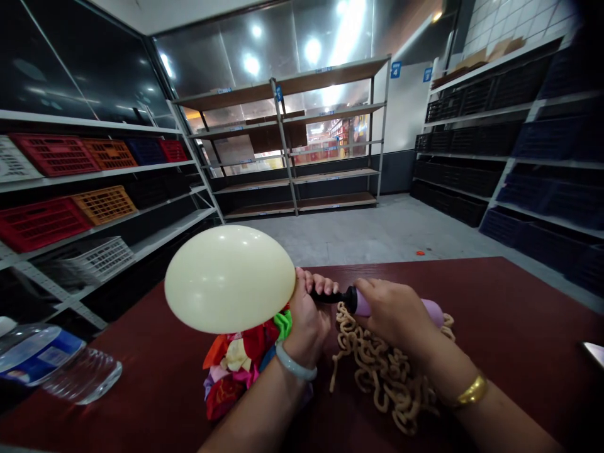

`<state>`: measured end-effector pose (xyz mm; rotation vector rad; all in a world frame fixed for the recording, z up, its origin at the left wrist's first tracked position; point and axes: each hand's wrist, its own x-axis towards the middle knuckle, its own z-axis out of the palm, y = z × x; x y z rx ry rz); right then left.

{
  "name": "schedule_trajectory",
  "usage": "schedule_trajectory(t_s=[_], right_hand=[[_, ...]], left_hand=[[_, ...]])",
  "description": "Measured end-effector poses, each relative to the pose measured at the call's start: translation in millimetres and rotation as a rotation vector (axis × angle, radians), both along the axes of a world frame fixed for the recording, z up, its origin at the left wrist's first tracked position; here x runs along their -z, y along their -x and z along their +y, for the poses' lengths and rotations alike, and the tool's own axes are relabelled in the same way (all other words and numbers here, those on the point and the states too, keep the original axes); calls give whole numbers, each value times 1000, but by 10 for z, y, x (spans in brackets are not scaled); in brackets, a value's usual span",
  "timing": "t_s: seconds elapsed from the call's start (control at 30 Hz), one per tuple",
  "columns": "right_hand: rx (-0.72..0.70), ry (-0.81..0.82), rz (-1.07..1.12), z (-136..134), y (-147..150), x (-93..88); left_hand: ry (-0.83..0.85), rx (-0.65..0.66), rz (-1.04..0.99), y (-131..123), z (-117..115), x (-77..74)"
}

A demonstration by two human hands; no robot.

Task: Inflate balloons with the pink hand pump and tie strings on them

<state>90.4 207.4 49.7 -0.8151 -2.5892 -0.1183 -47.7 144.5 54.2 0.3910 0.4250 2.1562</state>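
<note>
A pale yellow inflated balloon (pixel 229 279) sits at the nozzle end of a hand pump with a lilac barrel (pixel 431 311) and a black handle. My left hand (pixel 312 308) is closed round the pump's black end beside the balloon's neck, which the fingers hide. Wrapped round the lilac barrel, my right hand (pixel 394 314) grips the pump from above. Under the left forearm lies a pile of uninflated balloons (pixel 231 384) in red, orange, green, pink and other colours. A tangle of beige cord (pixel 377 365) lies below the pump.
A clear water bottle (pixel 61 365) with a blue label lies tilted at the left of the dark red table (pixel 155 352). Shelves with coloured crates (pixel 56 154) stand left, bare racks (pixel 330 201) behind, dark crates (pixel 453 182) right.
</note>
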Motion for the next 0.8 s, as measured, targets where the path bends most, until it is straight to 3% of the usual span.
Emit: schedule_trajectory(t_s=[0.23,0.37,0.47,0.67,0.8], right_hand=[[-58,87,50,98,-55,-13],[-23,39,39,190,-137,-15],[1,8,26,181,-141,6],[-27,-2,10,-10,-23,38],[-49,14,27,-40,4,38]], left_hand=[[-51,-176,82,603,-331,-377],[-81,-233,54,775,-371,-404],[-89,-182,19,628,-268,-309],[-60,29,68,90,-95,-60],[-38,46,77,-13,-95,-13]])
